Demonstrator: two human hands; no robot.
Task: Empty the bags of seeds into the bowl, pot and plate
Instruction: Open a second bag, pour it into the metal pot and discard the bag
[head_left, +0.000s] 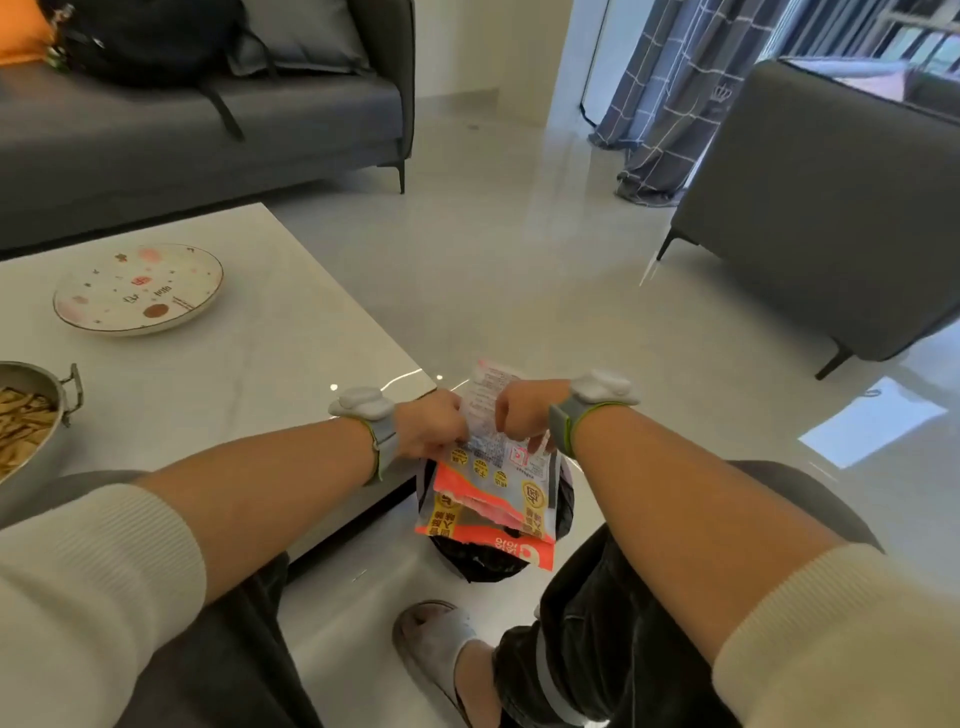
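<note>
Beside the white tabletop (218, 374), both hands, left hand (431, 426) and right hand (524, 415), pinch a seed bag (488, 488) over a black-lined bin (483, 558), so a sudden tear could dump seeds there.

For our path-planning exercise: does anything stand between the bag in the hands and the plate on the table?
Nothing visible does. Both hands hold the bag beyond the table's near corner, above a bin; bare tabletop lies between it and the plate. The pot sits aside.

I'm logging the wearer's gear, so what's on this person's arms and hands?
Both forearms are bare, with cream ribbed sleeves pushed up near the elbows. Each wrist carries a grey strap edged in green, topped by a white rounded device. The left hand and right hand wear no gloves.
</note>
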